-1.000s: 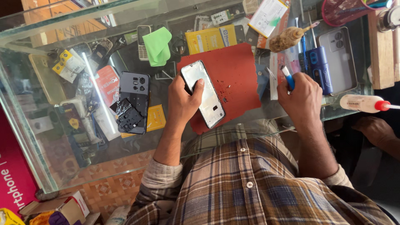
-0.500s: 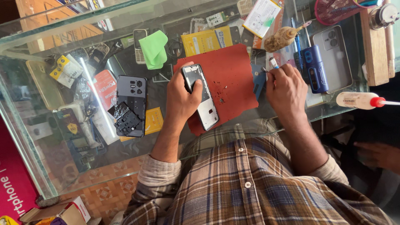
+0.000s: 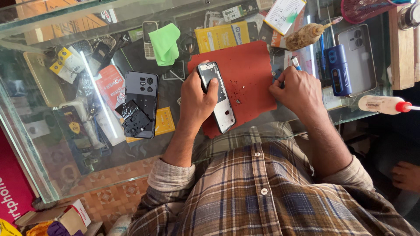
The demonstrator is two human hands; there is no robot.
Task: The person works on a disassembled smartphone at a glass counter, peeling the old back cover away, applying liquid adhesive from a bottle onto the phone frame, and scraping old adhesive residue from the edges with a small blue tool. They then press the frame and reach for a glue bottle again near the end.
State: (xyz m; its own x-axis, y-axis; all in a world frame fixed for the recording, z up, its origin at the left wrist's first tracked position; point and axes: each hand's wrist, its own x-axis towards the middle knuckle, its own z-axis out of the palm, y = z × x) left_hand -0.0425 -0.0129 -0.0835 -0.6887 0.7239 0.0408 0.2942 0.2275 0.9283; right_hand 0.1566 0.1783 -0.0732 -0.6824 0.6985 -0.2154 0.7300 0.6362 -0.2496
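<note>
**Opened phone on the red mat, both hands down on the glass worktop**

Our left hand (image 3: pixel 197 97) is wrapped around the upper end of an opened smartphone (image 3: pixel 217 98), thumb on one edge and fingers on the other, gripping it. The phone lies at a slant on the red work mat (image 3: pixel 249 74), its lower end reaching toward the mat's near edge. Small dark specks, perhaps screws, are scattered on the mat just right of the phone. Our right hand (image 3: pixel 297 89) rests at the mat's right edge, fingers pinched around a thin blue-tipped tool (image 3: pixel 295 63).

The mat sits on a glass worktop (image 3: pixel 52 144). Left of the phone, well apart, a black phone back cover (image 3: pixel 141 102) lies with a loose dark part on top. A green cloth (image 3: pixel 165 43) lies beyond it. To the right we see a blue device (image 3: pixel 337 69), a brush (image 3: pixel 308 35) and a white bottle with a red cap (image 3: pixel 385 105).
</note>
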